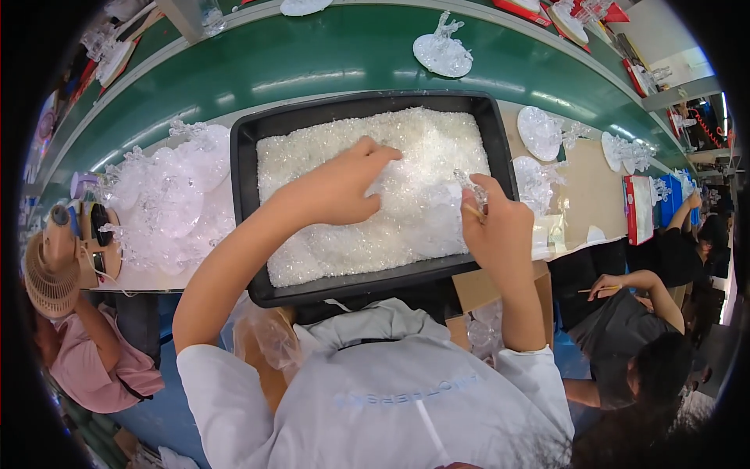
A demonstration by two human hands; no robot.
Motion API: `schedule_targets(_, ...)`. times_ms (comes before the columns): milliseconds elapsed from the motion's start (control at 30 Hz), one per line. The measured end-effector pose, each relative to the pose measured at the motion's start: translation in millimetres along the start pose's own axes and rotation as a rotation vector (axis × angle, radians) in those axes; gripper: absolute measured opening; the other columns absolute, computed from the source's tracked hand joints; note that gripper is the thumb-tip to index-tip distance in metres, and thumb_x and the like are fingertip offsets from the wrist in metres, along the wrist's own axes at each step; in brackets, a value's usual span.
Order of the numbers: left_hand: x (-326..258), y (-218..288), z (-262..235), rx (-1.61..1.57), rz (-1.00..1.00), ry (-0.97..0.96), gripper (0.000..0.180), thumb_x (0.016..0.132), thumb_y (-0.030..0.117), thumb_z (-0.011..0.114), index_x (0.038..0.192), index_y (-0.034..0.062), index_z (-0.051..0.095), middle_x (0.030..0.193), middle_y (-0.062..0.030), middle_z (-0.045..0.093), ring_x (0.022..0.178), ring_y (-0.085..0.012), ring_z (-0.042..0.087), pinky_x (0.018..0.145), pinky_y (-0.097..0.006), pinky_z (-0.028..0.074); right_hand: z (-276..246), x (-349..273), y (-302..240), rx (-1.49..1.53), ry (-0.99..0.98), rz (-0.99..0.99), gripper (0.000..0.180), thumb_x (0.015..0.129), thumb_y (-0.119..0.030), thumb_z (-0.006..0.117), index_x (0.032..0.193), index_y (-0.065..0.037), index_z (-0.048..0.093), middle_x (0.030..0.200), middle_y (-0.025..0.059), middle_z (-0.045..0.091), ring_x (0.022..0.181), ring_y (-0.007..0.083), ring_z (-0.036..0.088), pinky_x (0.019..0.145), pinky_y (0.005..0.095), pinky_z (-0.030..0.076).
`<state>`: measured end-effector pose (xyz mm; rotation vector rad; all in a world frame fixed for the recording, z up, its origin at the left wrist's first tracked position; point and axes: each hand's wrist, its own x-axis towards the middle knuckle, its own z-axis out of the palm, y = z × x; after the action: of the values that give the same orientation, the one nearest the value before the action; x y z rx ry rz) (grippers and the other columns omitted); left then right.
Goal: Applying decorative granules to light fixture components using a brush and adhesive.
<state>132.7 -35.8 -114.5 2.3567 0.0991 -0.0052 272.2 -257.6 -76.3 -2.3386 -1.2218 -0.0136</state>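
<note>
A black rectangular tray [243, 180] lies in front of me, filled with white, sparkling flakes [312, 254]. Over the middle of the flakes is my left hand [348, 184], its index finger stretched out and its thumb apart, with nothing visible in it. Near the tray's right side, my right hand [498, 223] is closed on a small clear plastic piece [466, 180], whose exact shape is partly covered by the fingers. A thin tan stick [473, 211] also shows between those fingers. Both forearms reach in over the near rim.
Left of the tray stands a pile of clear plastic ornaments [168, 187]; a beige fan [55, 266] is beyond it. More round-based ornaments [539, 133] sit to the right, and one [443, 53] rests on the green conveyor [328, 66]. Co-workers sit on both sides.
</note>
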Motion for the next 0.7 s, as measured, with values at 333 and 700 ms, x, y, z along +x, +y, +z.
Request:
schedule_targets(333,-21.5,29.5,20.6,-0.24,-0.277,-0.087,0.078,0.072,0.015,0.073,0.14,0.002,0.038,0.125,-0.0268,0.045,0.106,-0.0402,0.058,0.093,-0.041,0.048,-5.2,9.9,-8.3,0.114,-0.161,-0.077,0.034,0.09,-0.01,0.062,0.124,-0.01,0.06,0.051,0.0147,0.052,0.048,0.031,0.059,0.048,0.0353,0.043)
schedule_targets(700,-49.0,22.2,24.8,0.049,-0.325,-0.146,0.068,0.071,0.018,0.079,0.129,0.0025,0.048,0.117,-0.0212,0.052,0.099,-0.037,0.06,0.086,-0.041,0.05,-34.8,33.5,9.2,0.067,-0.368,-0.574,0.051,0.055,-0.024,0.088,0.098,-0.007,0.065,0.081,0.0034,0.058,0.068,0.0247,0.06,0.055,0.0317,0.046)
